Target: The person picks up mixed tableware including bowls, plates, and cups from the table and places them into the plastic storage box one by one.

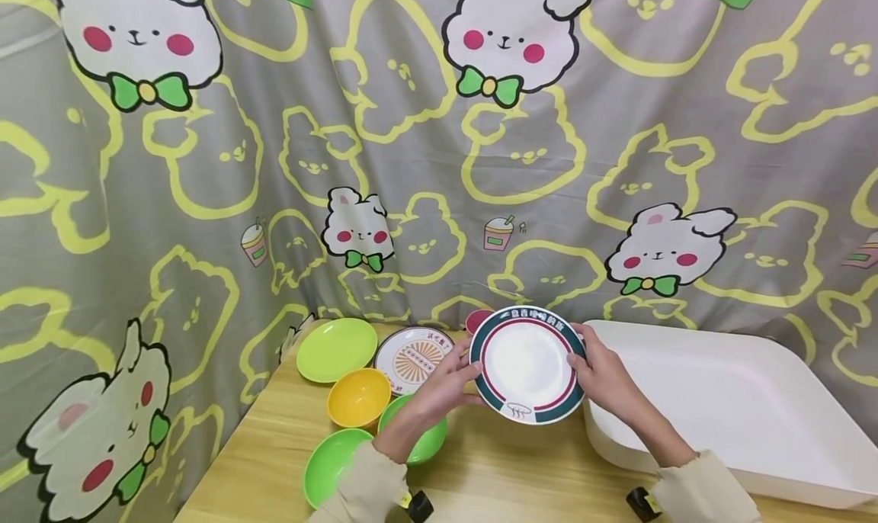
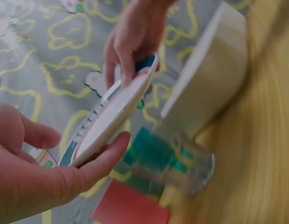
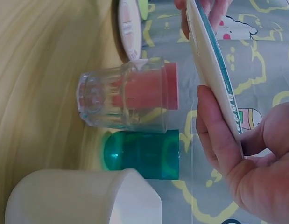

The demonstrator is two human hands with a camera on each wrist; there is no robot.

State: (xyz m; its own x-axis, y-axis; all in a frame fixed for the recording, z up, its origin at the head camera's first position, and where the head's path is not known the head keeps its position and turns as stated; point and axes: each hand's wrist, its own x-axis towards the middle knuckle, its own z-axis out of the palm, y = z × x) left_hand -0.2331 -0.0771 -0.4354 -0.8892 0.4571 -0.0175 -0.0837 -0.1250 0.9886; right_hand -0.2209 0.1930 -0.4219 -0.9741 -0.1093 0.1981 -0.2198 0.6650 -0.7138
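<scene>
Both hands hold one round plate (image 1: 527, 364), white in the middle with a dark green rim, a red ring and printed lettering. It is raised above the table and tilted to face the head camera. My left hand (image 1: 444, 382) pinches its left edge, thumb on the face and fingers underneath. On the opposite edge my right hand (image 1: 607, 370) grips in the same way. Behind and below the plate in the right wrist view stand a clear glass (image 3: 123, 98), a red cup (image 3: 171, 86) and a teal cup (image 3: 144, 154); the plate hides most of these in the head view.
To the right is a large white tub (image 1: 713, 401). At the left stand a lime plate (image 1: 336, 350), a white patterned plate (image 1: 414, 355), an orange bowl (image 1: 358, 398) and two green bowls, one (image 1: 329, 466) partly behind the left sleeve. A patterned curtain (image 1: 425, 165) closes the back of the wooden table (image 1: 240, 462).
</scene>
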